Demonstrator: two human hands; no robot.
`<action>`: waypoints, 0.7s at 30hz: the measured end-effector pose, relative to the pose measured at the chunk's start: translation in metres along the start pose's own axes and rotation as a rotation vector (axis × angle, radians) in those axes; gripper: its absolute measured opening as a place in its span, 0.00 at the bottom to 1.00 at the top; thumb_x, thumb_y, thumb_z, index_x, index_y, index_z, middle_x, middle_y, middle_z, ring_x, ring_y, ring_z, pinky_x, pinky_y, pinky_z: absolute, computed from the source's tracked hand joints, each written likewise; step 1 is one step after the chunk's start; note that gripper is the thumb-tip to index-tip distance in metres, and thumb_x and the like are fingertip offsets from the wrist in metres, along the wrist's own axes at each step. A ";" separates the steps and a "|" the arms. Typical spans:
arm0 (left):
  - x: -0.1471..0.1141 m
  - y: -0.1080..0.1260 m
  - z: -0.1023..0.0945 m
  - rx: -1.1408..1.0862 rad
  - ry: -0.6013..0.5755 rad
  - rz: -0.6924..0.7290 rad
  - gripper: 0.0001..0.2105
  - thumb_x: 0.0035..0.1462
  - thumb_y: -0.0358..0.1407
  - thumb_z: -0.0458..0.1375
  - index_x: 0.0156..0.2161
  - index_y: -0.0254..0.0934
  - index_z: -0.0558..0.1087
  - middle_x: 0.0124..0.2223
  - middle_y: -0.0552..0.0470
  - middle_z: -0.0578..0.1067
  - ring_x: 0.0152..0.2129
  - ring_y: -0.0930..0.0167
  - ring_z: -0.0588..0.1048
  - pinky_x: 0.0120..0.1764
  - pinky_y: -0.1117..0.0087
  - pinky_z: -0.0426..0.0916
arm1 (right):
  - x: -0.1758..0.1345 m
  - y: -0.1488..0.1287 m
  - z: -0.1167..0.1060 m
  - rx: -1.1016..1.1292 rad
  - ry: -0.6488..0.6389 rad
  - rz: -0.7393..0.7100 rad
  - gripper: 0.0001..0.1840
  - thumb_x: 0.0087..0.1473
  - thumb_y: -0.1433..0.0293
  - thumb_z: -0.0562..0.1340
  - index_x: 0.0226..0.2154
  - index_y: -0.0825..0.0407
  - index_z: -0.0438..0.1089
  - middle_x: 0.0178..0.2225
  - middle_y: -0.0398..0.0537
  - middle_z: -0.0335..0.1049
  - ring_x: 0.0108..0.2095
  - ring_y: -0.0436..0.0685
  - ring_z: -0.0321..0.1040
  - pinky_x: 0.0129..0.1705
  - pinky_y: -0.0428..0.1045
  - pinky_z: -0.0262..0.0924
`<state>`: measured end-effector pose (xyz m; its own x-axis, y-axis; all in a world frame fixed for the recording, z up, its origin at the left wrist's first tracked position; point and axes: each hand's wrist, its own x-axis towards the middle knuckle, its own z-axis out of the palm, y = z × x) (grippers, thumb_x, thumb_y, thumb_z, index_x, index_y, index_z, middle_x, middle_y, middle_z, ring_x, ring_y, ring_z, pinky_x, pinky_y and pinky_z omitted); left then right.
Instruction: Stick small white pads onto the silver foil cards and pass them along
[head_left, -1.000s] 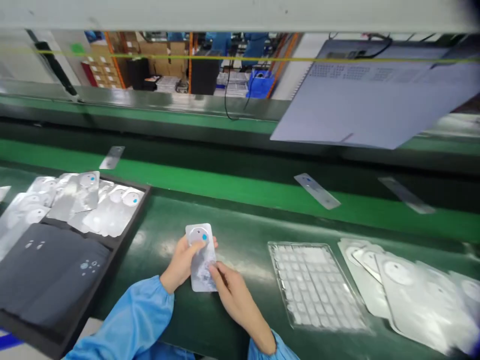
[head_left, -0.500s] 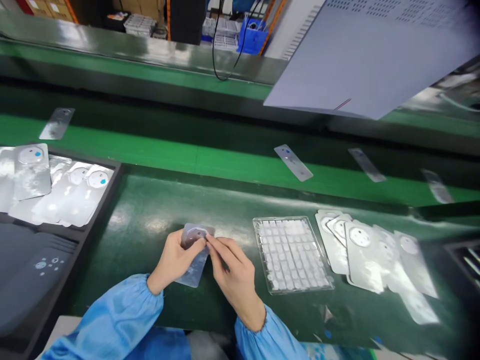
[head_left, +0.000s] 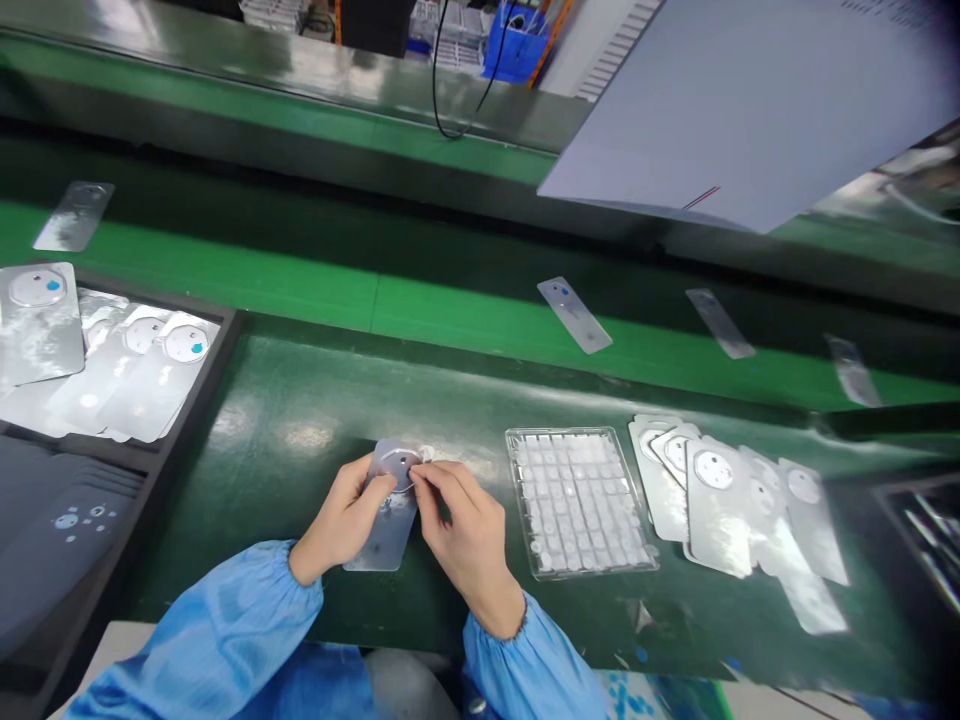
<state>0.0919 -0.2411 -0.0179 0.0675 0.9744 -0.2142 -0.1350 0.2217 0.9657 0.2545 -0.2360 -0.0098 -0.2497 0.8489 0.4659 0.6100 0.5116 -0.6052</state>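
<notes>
My left hand (head_left: 346, 517) is closed on a thin grey panel (head_left: 386, 545) that looks like a phone back cover, with a round ring and small holes near its top. The left thumb lies on its face just below the ring. At the ring's right edge, the thumb and forefinger of my right hand (head_left: 466, 530) are pinched together; whatever is between them is too small to make out. To the right lies a clear plastic tray (head_left: 652, 556) holding rows of small whitish pieces.
Several silvery panels (head_left: 718, 520) overlap on the bench at right. At left, a dark divided box (head_left: 191, 400) holds silvery and dark grey panels. Single panels (head_left: 574, 315) lie along the green belt (head_left: 300, 290) beyond the bench. A white board (head_left: 675, 110) overhangs at upper right.
My left thumb has drawn back from the ring, baring more of the panel's top. The right fingertips stay at the ring's edge. Panels on the belt appear farther left as the view shifts.
</notes>
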 end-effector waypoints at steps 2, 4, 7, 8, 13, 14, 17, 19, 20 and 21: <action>0.002 0.000 0.000 -0.020 0.038 -0.012 0.09 0.60 0.37 0.59 0.32 0.36 0.78 0.30 0.53 0.76 0.28 0.69 0.72 0.33 0.73 0.66 | -0.002 -0.001 0.001 0.072 0.040 0.028 0.09 0.66 0.76 0.60 0.41 0.50 0.75 0.36 0.49 0.77 0.35 0.55 0.76 0.36 0.49 0.73; 0.003 0.000 0.000 -0.071 0.072 -0.040 0.08 0.58 0.38 0.60 0.31 0.36 0.78 0.29 0.53 0.77 0.28 0.68 0.73 0.32 0.72 0.67 | -0.007 -0.001 0.004 0.174 0.102 0.096 0.08 0.66 0.76 0.60 0.40 0.50 0.74 0.34 0.49 0.75 0.33 0.55 0.73 0.32 0.49 0.70; 0.004 0.002 0.001 -0.215 0.070 -0.129 0.09 0.56 0.40 0.62 0.35 0.36 0.81 0.32 0.51 0.81 0.29 0.64 0.78 0.34 0.68 0.73 | -0.013 -0.003 0.007 0.300 0.178 0.212 0.06 0.65 0.75 0.62 0.38 0.50 0.74 0.33 0.48 0.73 0.32 0.55 0.71 0.29 0.48 0.66; 0.004 0.003 0.001 -0.271 0.063 -0.171 0.11 0.55 0.41 0.63 0.37 0.36 0.81 0.33 0.50 0.82 0.30 0.62 0.80 0.35 0.66 0.74 | -0.015 -0.004 0.006 0.322 0.195 0.245 0.06 0.65 0.74 0.62 0.37 0.50 0.74 0.33 0.48 0.72 0.32 0.55 0.70 0.29 0.49 0.66; 0.005 0.006 0.001 -0.404 0.068 -0.308 0.18 0.50 0.44 0.67 0.45 0.35 0.81 0.38 0.45 0.84 0.33 0.55 0.83 0.35 0.61 0.77 | -0.041 0.009 -0.049 0.323 0.247 0.488 0.07 0.62 0.65 0.65 0.33 0.50 0.76 0.30 0.48 0.72 0.31 0.57 0.70 0.33 0.52 0.67; 0.005 0.007 0.001 -0.396 0.078 -0.315 0.19 0.50 0.43 0.67 0.45 0.35 0.81 0.38 0.45 0.84 0.33 0.54 0.83 0.35 0.61 0.77 | -0.055 0.017 -0.072 0.313 0.247 0.568 0.09 0.60 0.63 0.67 0.31 0.50 0.76 0.29 0.48 0.72 0.31 0.58 0.70 0.33 0.52 0.68; 0.006 0.010 0.000 -0.349 0.117 -0.328 0.20 0.48 0.44 0.69 0.44 0.34 0.81 0.40 0.43 0.84 0.34 0.54 0.84 0.34 0.61 0.78 | -0.117 0.051 -0.152 0.287 0.252 0.836 0.15 0.53 0.56 0.70 0.25 0.48 0.73 0.25 0.48 0.70 0.28 0.60 0.69 0.31 0.53 0.67; 0.007 0.011 0.000 -0.300 0.131 -0.325 0.22 0.47 0.45 0.70 0.45 0.34 0.80 0.42 0.42 0.84 0.34 0.54 0.84 0.34 0.62 0.78 | -0.168 0.069 -0.196 0.196 0.311 1.002 0.18 0.44 0.51 0.70 0.21 0.48 0.71 0.21 0.47 0.67 0.25 0.62 0.68 0.27 0.54 0.65; 0.008 0.012 0.000 -0.271 0.127 -0.319 0.23 0.47 0.45 0.71 0.45 0.33 0.79 0.43 0.41 0.84 0.34 0.54 0.84 0.35 0.63 0.79 | -0.191 0.074 -0.212 0.057 0.301 1.099 0.16 0.41 0.53 0.70 0.21 0.47 0.72 0.21 0.49 0.69 0.26 0.64 0.70 0.28 0.55 0.66; 0.009 0.012 0.001 -0.241 0.117 -0.313 0.24 0.47 0.46 0.72 0.46 0.33 0.79 0.44 0.41 0.84 0.34 0.54 0.84 0.35 0.63 0.79 | -0.211 0.077 -0.221 -0.114 0.326 1.160 0.15 0.39 0.54 0.69 0.22 0.48 0.73 0.23 0.51 0.71 0.28 0.66 0.71 0.30 0.57 0.67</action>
<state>0.0917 -0.2296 -0.0086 0.0314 0.8530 -0.5209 -0.3546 0.4968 0.7921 0.5201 -0.4049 -0.0121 0.6811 0.7132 -0.1656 0.4125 -0.5606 -0.7180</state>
